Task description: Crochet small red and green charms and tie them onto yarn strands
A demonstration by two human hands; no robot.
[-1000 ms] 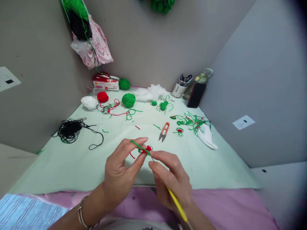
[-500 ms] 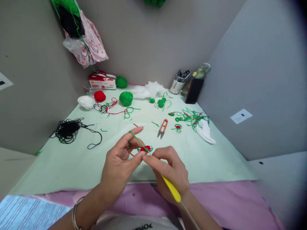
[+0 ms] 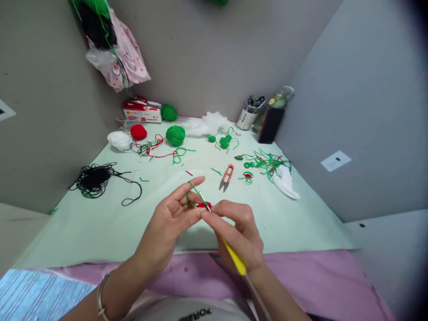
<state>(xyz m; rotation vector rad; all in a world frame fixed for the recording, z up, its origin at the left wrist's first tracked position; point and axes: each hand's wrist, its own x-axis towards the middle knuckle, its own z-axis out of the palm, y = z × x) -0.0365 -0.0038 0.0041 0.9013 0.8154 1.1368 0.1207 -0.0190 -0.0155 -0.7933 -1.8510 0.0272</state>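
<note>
Between thumb and fingers, my left hand (image 3: 179, 209) pinches a small red, green and white crochet piece (image 3: 202, 205). Green yarn (image 3: 194, 188) runs from its raised index finger down to the piece and also loops round another finger. My right hand (image 3: 236, 229) is closed on a crochet hook with a yellow handle (image 3: 235, 258). The hook's thin metal shaft passes the edge of the piece, its tip pointing up and left beside the taut yarn. Part of the piece is hidden behind my fingertips.
Orange thread snips (image 3: 227, 177) lie beyond my hands. To the left is a tangle of black cord (image 3: 96, 179); at the back are a green yarn ball (image 3: 175, 135), a red ball (image 3: 138, 132) and white stuffing (image 3: 210, 124). Green scraps (image 3: 267, 162) and a phone (image 3: 271, 125) are on the right.
My hands have shifted slightly to the right with the crochet piece. The hook's tip now shows above the piece next to the green yarn, and the piece appears turned more edge-on.
</note>
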